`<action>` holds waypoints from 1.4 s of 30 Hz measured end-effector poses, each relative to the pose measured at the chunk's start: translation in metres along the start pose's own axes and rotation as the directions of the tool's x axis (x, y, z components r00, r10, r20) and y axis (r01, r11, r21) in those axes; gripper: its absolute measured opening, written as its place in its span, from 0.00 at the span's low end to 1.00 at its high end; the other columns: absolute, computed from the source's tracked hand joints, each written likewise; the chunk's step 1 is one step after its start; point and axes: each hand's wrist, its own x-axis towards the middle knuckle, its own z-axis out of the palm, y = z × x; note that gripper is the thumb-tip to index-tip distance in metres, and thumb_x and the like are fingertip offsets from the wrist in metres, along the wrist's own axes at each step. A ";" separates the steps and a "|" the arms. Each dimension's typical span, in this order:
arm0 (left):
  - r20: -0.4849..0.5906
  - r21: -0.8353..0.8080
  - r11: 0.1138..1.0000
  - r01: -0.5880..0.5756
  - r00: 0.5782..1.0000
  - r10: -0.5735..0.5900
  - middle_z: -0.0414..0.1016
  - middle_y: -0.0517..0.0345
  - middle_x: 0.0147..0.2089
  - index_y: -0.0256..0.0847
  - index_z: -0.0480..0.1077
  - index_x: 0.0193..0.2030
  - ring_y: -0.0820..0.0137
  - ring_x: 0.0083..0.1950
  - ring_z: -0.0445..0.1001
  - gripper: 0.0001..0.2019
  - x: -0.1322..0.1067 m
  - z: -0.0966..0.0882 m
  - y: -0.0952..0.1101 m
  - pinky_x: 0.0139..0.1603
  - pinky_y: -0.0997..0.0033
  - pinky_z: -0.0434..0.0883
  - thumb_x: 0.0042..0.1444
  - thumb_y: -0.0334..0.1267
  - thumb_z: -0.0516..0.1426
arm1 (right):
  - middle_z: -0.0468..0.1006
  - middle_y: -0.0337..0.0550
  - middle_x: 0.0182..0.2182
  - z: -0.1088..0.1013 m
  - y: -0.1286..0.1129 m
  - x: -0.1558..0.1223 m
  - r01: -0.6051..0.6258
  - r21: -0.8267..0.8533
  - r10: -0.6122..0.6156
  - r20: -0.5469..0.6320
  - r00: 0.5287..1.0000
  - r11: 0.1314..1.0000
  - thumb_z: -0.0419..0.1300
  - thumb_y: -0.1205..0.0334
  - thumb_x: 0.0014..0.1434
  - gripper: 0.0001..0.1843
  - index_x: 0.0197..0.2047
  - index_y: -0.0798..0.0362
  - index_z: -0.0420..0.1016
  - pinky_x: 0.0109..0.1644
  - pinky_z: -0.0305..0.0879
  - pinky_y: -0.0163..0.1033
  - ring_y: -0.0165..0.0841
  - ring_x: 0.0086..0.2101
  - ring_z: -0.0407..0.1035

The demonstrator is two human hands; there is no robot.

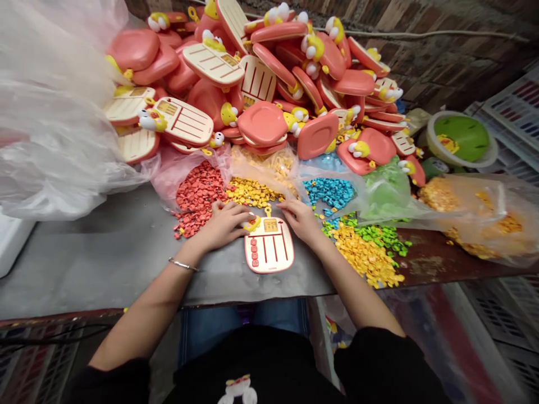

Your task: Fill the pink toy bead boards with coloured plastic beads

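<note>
A cream toy board (270, 252) with a red rim and red slots lies flat before me on the grey tabletop. Several small red pieces (254, 252) sit in a column along its left side. My left hand (227, 225) rests at the board's upper left, its fingers apart and reaching to the yellow head with white eyes (252, 223). At the upper right, my right hand (301, 221) stretches its fingers toward the loose yellow pieces (252, 192). Whether small pieces are under its fingertips is hidden. A heap of red pieces (200, 193) lies beyond my left hand.
Many pink-backed toy boards (263, 123) are piled at the back. Blue pieces (330, 192), green pieces (385, 235) and more yellow pieces (364, 255) spread at right. A big plastic bag (54, 112) stands left; a tub (463, 140) and a bag (484, 213) stand right.
</note>
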 end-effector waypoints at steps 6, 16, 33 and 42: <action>0.019 -0.018 0.999 -0.026 0.999 0.026 0.74 0.53 0.57 0.49 0.72 0.53 0.59 0.55 0.66 0.13 -0.002 -0.003 -0.004 0.50 0.56 0.50 0.65 0.46 0.56 | 0.78 0.44 0.45 0.028 0.012 0.042 0.169 -0.247 -0.116 0.217 0.969 0.954 0.56 0.71 0.62 0.14 0.45 0.50 0.79 0.51 0.65 0.41 0.37 0.44 0.71; 0.026 -0.039 0.999 -0.012 1.000 0.013 0.74 0.54 0.56 0.49 0.72 0.51 0.59 0.55 0.66 0.11 -0.003 -0.006 -0.002 0.51 0.55 0.51 0.64 0.45 0.57 | 0.76 0.51 0.48 0.001 0.009 0.016 0.098 -0.126 -0.092 0.055 0.994 0.987 0.51 0.73 0.59 0.19 0.48 0.51 0.77 0.55 0.67 0.49 0.41 0.50 0.70; 0.028 -0.042 0.999 -0.009 1.000 0.010 0.74 0.52 0.55 0.48 0.72 0.52 0.58 0.54 0.67 0.12 -0.003 -0.007 -0.001 0.51 0.55 0.51 0.64 0.46 0.55 | 0.76 0.47 0.47 0.006 0.008 -0.029 -0.276 0.498 0.317 0.003 0.948 0.822 0.58 0.53 0.63 0.15 0.48 0.47 0.79 0.42 0.77 0.43 0.37 0.42 0.74; 0.030 -0.017 1.000 -0.026 0.999 0.026 0.74 0.54 0.55 0.47 0.71 0.51 0.59 0.55 0.66 0.12 -0.003 -0.007 0.000 0.50 0.56 0.50 0.64 0.45 0.56 | 0.80 0.45 0.37 0.007 -0.009 -0.030 -0.023 -0.001 0.023 -0.082 0.996 1.000 0.60 0.61 0.63 0.06 0.35 0.49 0.77 0.54 0.69 0.54 0.42 0.43 0.72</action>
